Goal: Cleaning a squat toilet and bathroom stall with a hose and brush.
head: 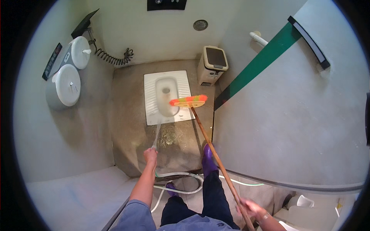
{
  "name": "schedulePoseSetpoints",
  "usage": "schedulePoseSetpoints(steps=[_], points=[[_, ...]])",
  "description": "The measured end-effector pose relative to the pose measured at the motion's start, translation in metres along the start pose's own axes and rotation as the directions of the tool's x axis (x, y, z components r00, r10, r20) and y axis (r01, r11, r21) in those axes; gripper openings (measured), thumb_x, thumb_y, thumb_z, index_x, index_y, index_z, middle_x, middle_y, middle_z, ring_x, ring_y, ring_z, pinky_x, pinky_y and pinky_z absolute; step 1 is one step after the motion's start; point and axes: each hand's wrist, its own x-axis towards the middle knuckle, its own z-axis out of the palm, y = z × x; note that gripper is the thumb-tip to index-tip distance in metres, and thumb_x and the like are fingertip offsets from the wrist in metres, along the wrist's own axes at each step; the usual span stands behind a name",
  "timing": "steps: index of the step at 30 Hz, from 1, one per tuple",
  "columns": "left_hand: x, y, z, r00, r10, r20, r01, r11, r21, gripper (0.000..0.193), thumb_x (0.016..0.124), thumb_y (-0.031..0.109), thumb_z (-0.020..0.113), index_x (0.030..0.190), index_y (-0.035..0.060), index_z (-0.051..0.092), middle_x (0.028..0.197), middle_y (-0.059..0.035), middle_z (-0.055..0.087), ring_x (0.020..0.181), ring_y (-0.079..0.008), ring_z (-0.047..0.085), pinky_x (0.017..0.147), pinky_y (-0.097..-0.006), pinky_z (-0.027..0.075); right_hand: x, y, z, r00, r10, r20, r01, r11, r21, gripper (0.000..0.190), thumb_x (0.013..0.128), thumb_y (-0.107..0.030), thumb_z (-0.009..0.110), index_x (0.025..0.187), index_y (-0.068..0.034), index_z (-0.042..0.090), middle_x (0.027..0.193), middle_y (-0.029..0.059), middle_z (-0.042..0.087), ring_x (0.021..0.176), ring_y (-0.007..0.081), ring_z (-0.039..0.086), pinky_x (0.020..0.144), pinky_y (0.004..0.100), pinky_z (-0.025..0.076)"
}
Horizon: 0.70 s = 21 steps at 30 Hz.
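Observation:
My left hand (151,156) grips the end of a pale hose (194,188), and a stream of water (157,132) shoots forward from it. The water reaches the near edge of a white ceramic squat toilet (151,99) set in the floor. My right hand (250,207), slightly blurred, is around the lower part of a long wooden broom handle (217,157). At its far end, the broom head (189,101) with orange and yellow-green bristles is over the toilet's right side; I cannot tell whether it touches.
A beige pedal bin (212,65) stands in the far right corner. Two toilet paper dispensers (68,85) and a coiled black cord (114,59) are on the left wall. A stall door (277,127) stands at the right. Looped hose lies around my purple boots (208,158). The floor (170,138) is wet.

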Motion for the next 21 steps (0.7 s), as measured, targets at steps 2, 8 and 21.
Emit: schedulePoseSetpoints(steps=[2, 8, 21], points=[[-0.013, 0.01, -0.004, 1.0, 0.002, 0.001, -0.002, 0.999, -0.042, 0.016, 0.068, 0.012, 0.048, 0.06, -0.0004, 0.053, 0.047, -0.0023, 0.046, 0.041, -0.009, 0.041, 0.038, -0.0251, 0.03, 0.062, -0.028, 0.012, 0.994, 0.006, -0.109, 0.006, 0.993, 0.116, 0.032, 0.08, -0.031, 0.038, 0.102, -0.009, 0.035, 0.056, 0.0038, 0.044, 0.045, 0.0139, 0.041, 0.048, 0.0269, 0.04], [-0.003, -0.015, -0.014, 0.99, 0.137, -0.039, -0.128, 0.974, 0.186, 0.019, 0.065, 0.014, 0.049, 0.052, 0.0006, 0.052, 0.043, -0.004, 0.045, 0.04, -0.0116, 0.04, 0.04, -0.0286, 0.03, 0.058, -0.051, 0.058, 0.913, -0.327, -0.245, -0.086, 0.432, -0.898, 0.035, 0.077, -0.023, 0.041, 0.108, -0.011, 0.03, 0.06, 0.0138, 0.049, 0.057, 0.0268, 0.051, 0.052, 0.0354, 0.043], [-0.026, -0.003, 0.007, 0.998, -0.03, 0.051, 0.042, 0.97, -0.238, 0.02, 0.069, 0.015, 0.048, 0.052, 0.0046, 0.047, 0.044, -0.0023, 0.042, 0.038, -0.0089, 0.037, 0.035, -0.0212, 0.026, 0.253, -0.168, 0.104, 0.854, -0.449, -0.262, -0.286, 0.016, -0.958, 0.034, 0.07, -0.008, 0.044, 0.101, -0.004, 0.03, 0.083, 0.0235, 0.051, 0.078, 0.037, 0.05, 0.066, 0.042, 0.041]])
